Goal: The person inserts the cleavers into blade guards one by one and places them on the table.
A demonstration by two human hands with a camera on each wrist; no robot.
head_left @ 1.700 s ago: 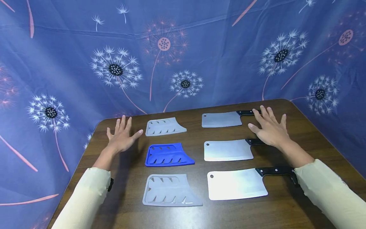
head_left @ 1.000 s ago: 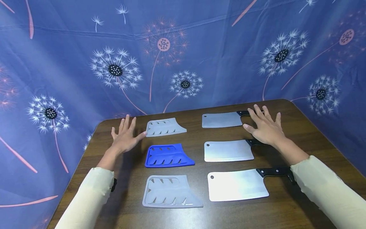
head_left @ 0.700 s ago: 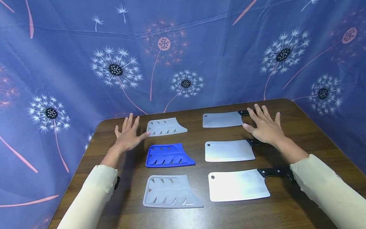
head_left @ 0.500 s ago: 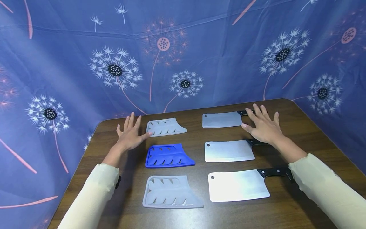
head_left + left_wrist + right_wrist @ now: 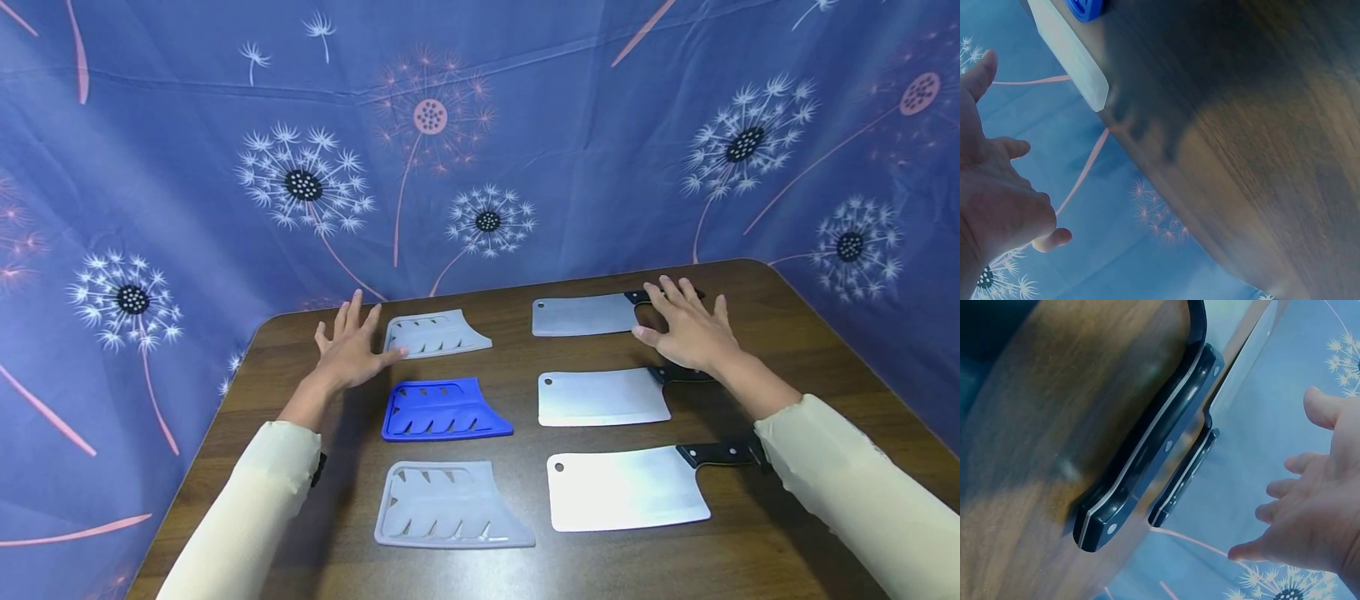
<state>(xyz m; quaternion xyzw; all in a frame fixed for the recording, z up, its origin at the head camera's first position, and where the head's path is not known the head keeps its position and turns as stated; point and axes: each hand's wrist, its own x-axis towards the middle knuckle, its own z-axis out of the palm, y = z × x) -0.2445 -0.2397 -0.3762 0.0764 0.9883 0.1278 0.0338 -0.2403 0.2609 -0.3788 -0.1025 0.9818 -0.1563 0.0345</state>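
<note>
Three cleavers with black handles lie in a column on the right: a far one (image 5: 583,317), a middle one (image 5: 600,398) and a near one (image 5: 626,492). Left of them lie three slotted blade covers: a far whitish one (image 5: 442,337), a blue one (image 5: 446,412) and a near whitish one (image 5: 450,504). My left hand (image 5: 349,352), fingers spread, hovers beside the far cover, its thumb overlapping that cover's left edge in the head view. Over the far cleaver's handle (image 5: 1185,478) hovers my right hand (image 5: 690,329), fingers spread and holding nothing; it hides part of that handle.
A brown wooden table (image 5: 517,567) bears everything. Behind it hangs a blue cloth (image 5: 585,167) with dandelion prints, close to the table's far edge. The right sleeve (image 5: 847,483) passes over the end of the near cleaver's handle.
My left hand has moved right and slightly away from me, closer to the far cover. My right hand has shifted a little left. Cleavers and covers lie where they were.
</note>
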